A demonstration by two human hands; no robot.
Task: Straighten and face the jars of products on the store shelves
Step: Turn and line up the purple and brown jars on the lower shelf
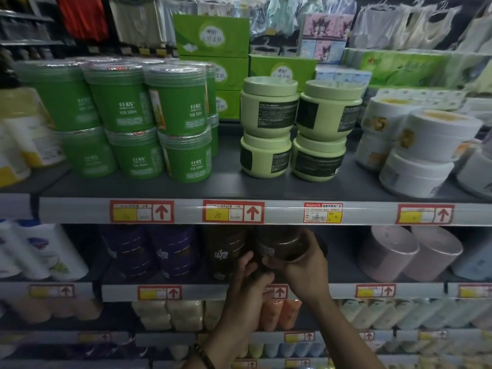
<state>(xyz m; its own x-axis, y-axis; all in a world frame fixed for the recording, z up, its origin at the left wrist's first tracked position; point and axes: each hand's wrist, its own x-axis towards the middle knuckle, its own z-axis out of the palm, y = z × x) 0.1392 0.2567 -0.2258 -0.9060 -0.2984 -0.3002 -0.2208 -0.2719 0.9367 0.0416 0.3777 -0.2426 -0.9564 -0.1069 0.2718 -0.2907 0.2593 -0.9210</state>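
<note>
"丝精" and "500ml" are printed in white on the green jars [183, 107] at ten o'clock. "15" is handwritten on the yellow field of a red-framed price tag [233, 211], beside an upward arrow, on the shelf rail [287, 213] at six o'clock. The remaining print is too blurred to be read.

Bare left hand [247, 287] and right hand [302, 266], forearms uncovered; I see a dark beaded bracelet [204, 356] on the left wrist.
</note>
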